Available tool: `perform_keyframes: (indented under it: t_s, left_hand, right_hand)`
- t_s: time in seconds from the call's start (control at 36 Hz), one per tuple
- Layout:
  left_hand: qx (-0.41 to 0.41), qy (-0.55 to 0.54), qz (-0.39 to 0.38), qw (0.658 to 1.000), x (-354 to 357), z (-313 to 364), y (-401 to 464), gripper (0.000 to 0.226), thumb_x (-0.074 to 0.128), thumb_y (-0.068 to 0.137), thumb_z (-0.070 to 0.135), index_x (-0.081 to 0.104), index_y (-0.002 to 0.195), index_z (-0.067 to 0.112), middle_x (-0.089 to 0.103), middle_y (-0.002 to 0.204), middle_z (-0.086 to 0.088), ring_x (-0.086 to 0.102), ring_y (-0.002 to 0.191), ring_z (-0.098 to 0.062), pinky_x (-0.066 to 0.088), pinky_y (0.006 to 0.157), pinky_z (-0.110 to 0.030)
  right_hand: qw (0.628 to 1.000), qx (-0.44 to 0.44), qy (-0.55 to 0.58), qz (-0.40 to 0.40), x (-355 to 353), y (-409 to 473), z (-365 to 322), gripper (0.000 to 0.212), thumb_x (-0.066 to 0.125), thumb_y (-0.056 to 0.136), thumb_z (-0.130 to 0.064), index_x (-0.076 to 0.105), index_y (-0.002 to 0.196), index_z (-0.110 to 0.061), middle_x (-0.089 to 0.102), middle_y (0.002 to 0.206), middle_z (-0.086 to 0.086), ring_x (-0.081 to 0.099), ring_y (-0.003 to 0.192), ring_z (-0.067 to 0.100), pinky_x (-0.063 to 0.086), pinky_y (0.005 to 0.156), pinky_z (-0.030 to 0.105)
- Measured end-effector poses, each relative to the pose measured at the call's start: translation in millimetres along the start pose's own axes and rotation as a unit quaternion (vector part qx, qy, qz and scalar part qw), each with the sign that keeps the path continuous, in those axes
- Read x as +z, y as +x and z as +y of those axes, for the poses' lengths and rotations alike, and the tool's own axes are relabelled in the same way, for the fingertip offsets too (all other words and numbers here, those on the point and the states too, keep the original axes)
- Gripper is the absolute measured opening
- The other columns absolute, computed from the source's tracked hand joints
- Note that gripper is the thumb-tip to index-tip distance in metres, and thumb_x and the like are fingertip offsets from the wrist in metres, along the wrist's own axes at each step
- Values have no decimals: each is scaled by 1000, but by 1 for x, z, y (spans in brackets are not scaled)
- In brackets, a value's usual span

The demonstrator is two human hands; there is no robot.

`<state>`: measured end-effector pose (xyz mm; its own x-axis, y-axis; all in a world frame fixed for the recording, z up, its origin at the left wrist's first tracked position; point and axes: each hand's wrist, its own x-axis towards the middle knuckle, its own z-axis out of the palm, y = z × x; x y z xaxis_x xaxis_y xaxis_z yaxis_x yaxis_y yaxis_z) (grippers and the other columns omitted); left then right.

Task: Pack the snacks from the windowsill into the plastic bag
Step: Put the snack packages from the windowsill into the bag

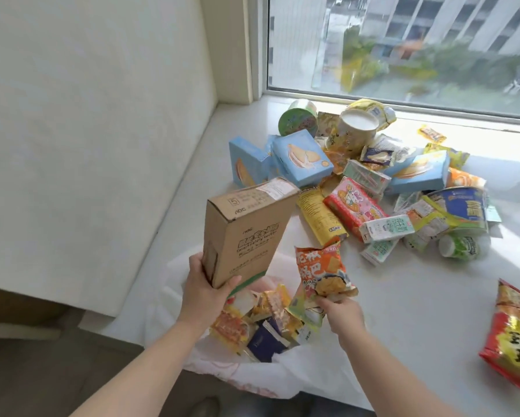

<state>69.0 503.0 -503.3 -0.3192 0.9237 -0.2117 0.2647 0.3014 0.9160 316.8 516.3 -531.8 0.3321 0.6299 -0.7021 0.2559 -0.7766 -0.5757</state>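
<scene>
My left hand (206,291) grips the lower end of a brown cardboard box (246,233), held upright above the white plastic bag (285,377). My right hand (341,316) pinches the bottom edge of an orange snack packet (323,270) just over the bag's mouth. The bag lies open at the near edge of the white windowsill (403,296) and holds several small packets (267,320). A pile of snacks (373,188) covers the sill further back: blue boxes, a pink pack, a yellow pack, cups and small cartons.
A large red snack bag (514,344) lies at the right edge. The window pane (403,49) runs along the back of the sill, and a white padded wall (87,115) closes off the left. Floor shows below the sill's near edge.
</scene>
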Motion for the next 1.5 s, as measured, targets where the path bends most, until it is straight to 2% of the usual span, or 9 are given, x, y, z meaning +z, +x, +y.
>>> perform_keyframes:
  t_s: [0.08, 0.22, 0.28, 0.33, 0.53, 0.69, 0.86, 1.31, 1.5]
  left_hand:
    - [45, 65, -26, 997, -1, -14, -1, 59, 81, 69, 24, 34, 105, 31, 50, 105, 17, 58, 98, -15, 56, 70, -35]
    - [200, 191, -101, 956, -3, -16, -6, 51, 58, 67, 48, 33, 108, 33, 48, 108, 12, 47, 92, -1, 39, 77, -14]
    - [243, 210, -137, 937, -4, -20, -3, 49, 62, 70, 43, 36, 109, 28, 54, 109, 6, 51, 93, -4, 47, 77, -23]
    - [300, 248, -172, 905, -7, -25, 2, 49, 66, 70, 30, 38, 110, 26, 54, 107, 4, 56, 94, -15, 50, 79, -34]
    - [439, 403, -237, 767, -11, -12, 17, 69, 79, 49, 27, 45, 109, 27, 57, 109, 11, 45, 99, -7, 40, 84, -19]
    - [366, 489, -258, 748, -6, -5, 29, 72, 77, 47, 24, 42, 110, 36, 59, 104, 15, 54, 90, -9, 46, 76, -25]
    - [274, 533, -289, 746, 7, 17, 40, 54, 54, 77, 18, 41, 127, 33, 46, 124, 11, 41, 114, -14, 31, 99, -30]
    - [201, 646, -184, 713, 5, 30, 53, 53, 51, 82, 12, 36, 127, 36, 47, 121, 13, 43, 110, -15, 30, 90, -28]
    - [166, 638, -140, 739, 12, 13, 43, 46, 48, 89, 15, 37, 130, 32, 48, 126, 5, 43, 113, -20, 31, 96, -32]
  right_hand:
    - [999, 11, -13, 37, -1, 2, 0, 26, 69, 79, -25, 67, 96, -6, 64, 83, 13, 57, 82, 34, 45, 69, 38]
    - [998, 18, -32, 54, -9, 7, -3, 29, 65, 84, -27, 68, 100, -3, 65, 94, 16, 58, 89, 34, 46, 77, 36]
    - [997, 29, -28, 62, -15, 9, -5, 29, 64, 85, -25, 67, 102, -2, 64, 99, 18, 56, 94, 36, 45, 82, 37]
    - [996, 45, -15, 72, -23, 12, -7, 23, 59, 88, -16, 65, 101, 2, 62, 108, 23, 56, 102, 39, 44, 88, 40]
    - [997, 19, -23, 74, -35, 18, -12, 33, 67, 83, -30, 69, 97, -1, 66, 104, 20, 59, 99, 38, 44, 77, 36]
    - [997, 12, -17, 71, -33, 20, -14, 36, 67, 84, -32, 69, 99, 0, 66, 104, 20, 56, 88, 33, 38, 71, 31]
    - [996, 4, -18, 92, -33, 23, -20, 35, 65, 84, -33, 69, 100, -2, 66, 102, 20, 57, 94, 36, 39, 72, 31]
    - [987, 12, -76, 144, -40, 22, -11, 24, 56, 87, -23, 68, 98, -5, 66, 101, 18, 51, 84, 32, 37, 70, 28]
    - [985, 13, -101, 136, -46, 23, -4, 25, 56, 88, -22, 67, 98, -3, 65, 103, 20, 53, 88, 33, 38, 70, 29]
